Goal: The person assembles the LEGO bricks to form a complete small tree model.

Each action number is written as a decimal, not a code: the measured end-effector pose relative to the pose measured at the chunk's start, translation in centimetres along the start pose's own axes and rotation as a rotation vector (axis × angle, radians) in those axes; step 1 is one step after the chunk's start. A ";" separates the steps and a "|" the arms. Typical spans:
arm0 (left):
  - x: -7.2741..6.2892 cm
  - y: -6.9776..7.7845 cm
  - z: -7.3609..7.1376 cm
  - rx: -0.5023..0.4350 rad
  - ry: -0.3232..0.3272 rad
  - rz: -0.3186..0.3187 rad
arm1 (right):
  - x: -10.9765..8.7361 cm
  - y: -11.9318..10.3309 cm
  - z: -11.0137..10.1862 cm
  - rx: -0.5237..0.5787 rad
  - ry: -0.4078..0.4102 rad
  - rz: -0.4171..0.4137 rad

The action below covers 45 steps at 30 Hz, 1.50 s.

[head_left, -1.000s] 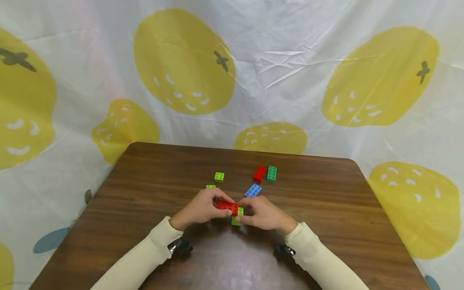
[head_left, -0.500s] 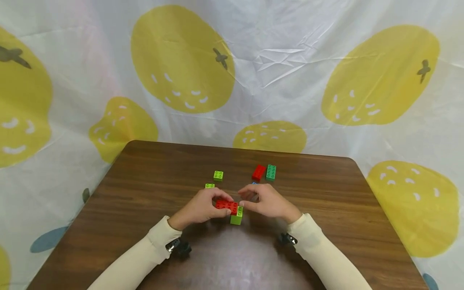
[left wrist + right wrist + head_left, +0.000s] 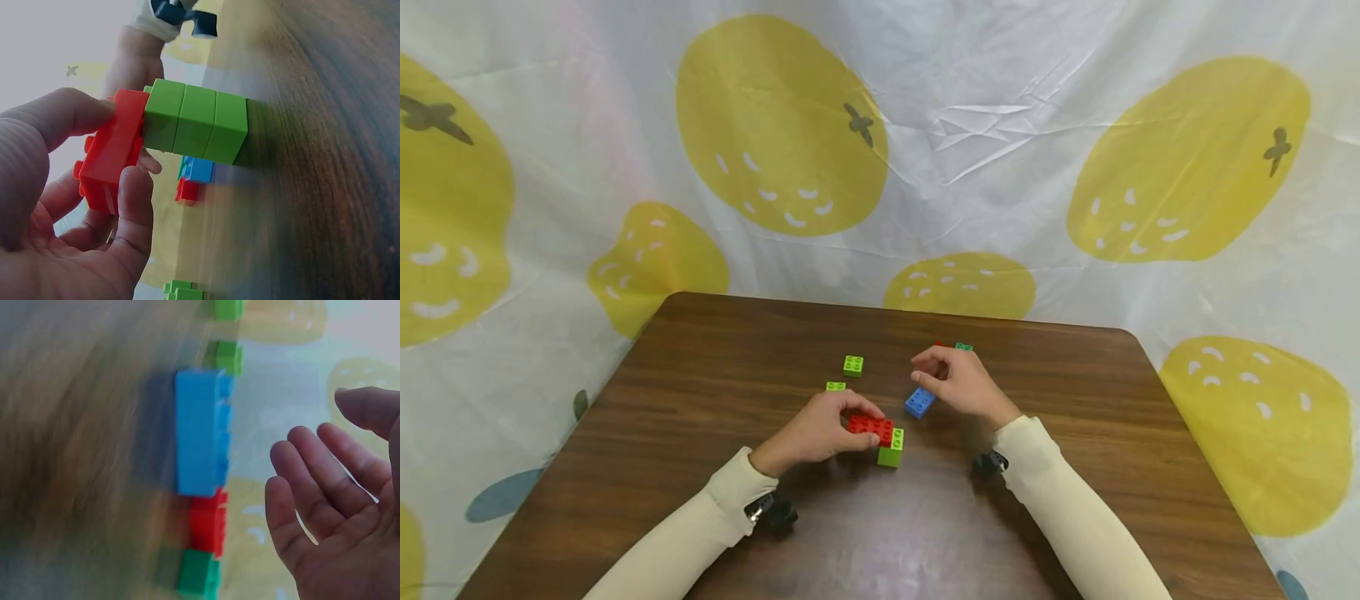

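My left hand [image 3: 823, 429] pinches a red brick [image 3: 115, 144] between thumb and fingers. One end of that red brick sits on a stack of light green bricks [image 3: 197, 122], which stands upright on the table; the rest juts out toward my left palm. My right hand [image 3: 958, 379] holds nothing and hovers above the blue brick [image 3: 919, 403], fingers relaxed and apart from it. In the right wrist view the blue brick [image 3: 200, 431] lies studs up on the table, beyond the fingertips.
Two small light green bricks, one farther back [image 3: 853, 365] and one nearer [image 3: 836, 387], lie beyond my left hand. A red brick [image 3: 206, 524] and a dark green brick [image 3: 197, 573] lie past the blue one, mostly hidden in the head view. A lemon-print cloth [image 3: 970, 192] hangs behind the table.
My right hand has left the green stack and moved away and to the right, over the blue brick. My left hand still holds the red brick on the stack.
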<state>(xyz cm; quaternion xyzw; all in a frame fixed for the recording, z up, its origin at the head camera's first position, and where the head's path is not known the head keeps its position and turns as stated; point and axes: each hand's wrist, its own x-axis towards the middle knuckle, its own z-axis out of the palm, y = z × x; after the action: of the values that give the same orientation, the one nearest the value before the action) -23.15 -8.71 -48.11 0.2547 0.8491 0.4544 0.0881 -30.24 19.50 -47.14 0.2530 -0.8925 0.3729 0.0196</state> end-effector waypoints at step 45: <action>-0.1 0.1 -0.1 -0.001 0.007 -0.021 | 3.1 5.6 -0.8 -0.279 -0.099 0.175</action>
<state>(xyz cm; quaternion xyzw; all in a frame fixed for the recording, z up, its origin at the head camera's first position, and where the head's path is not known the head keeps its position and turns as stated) -23.09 -8.76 -47.95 0.2442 0.8519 0.4545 0.0901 -35.66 22.03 -49.50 0.1873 -0.9540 0.2329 -0.0221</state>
